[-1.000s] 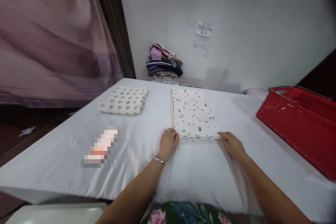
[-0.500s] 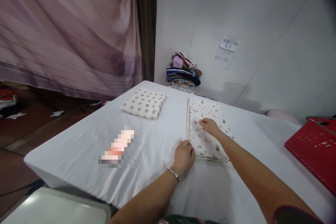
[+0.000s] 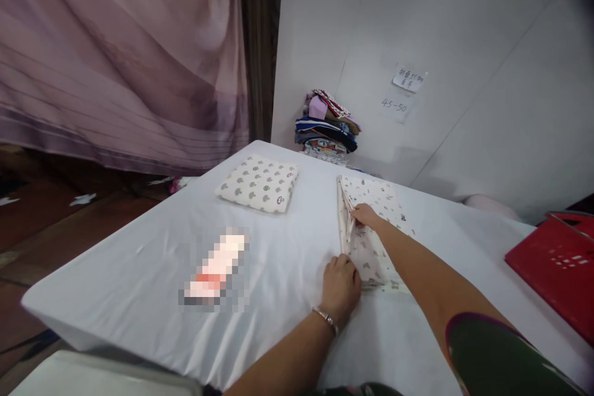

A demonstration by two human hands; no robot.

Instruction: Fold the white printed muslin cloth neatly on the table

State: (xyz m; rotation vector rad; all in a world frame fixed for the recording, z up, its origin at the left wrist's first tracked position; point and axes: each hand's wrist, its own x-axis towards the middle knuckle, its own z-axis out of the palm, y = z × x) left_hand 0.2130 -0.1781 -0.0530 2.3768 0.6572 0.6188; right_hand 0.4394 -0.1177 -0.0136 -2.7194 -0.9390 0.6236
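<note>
A cream patterned cloth (image 3: 378,241), folded long and narrow, lies on the white table (image 3: 139,260) in front of me. My left hand (image 3: 341,284), with a bracelet at the wrist, is curled on the cloth's near left corner. My right hand (image 3: 364,215) reaches across the cloth and pinches its left edge further back, lifting the layers a little. A second folded cloth (image 3: 260,184) with grey prints rests flat at the table's far left, away from both hands.
A red basket (image 3: 552,272) sits at the table's right edge. A stack of folded clothes (image 3: 327,127) stands against the white wall at the back. A blurred-out object (image 3: 216,269) lies left of my hands. A purple curtain (image 3: 116,55) hangs at the left.
My right hand left the cloth's near right corner, reached across and gripped the left edge, which now lifts slightly. My left hand stayed at the near corner. The view swung leftward.
</note>
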